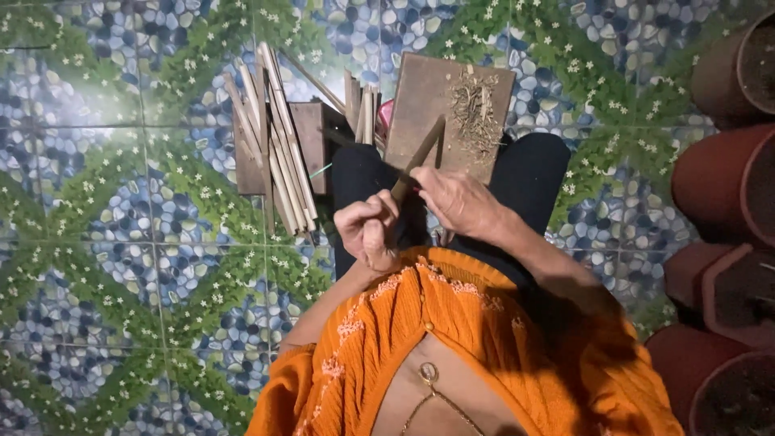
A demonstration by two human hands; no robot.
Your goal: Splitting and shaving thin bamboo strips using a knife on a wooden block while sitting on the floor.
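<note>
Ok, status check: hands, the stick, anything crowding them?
Left hand and right hand both gripping stick. Stick angled over wooden board with shavings. Stick bundle lies apart, left.

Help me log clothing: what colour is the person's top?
Orange top, with paler trim, in the head view.

Glossy pebble-print floor tiles, rough wooden board, pale split bamboo strips, matt terracotta-coloured pots
</note>
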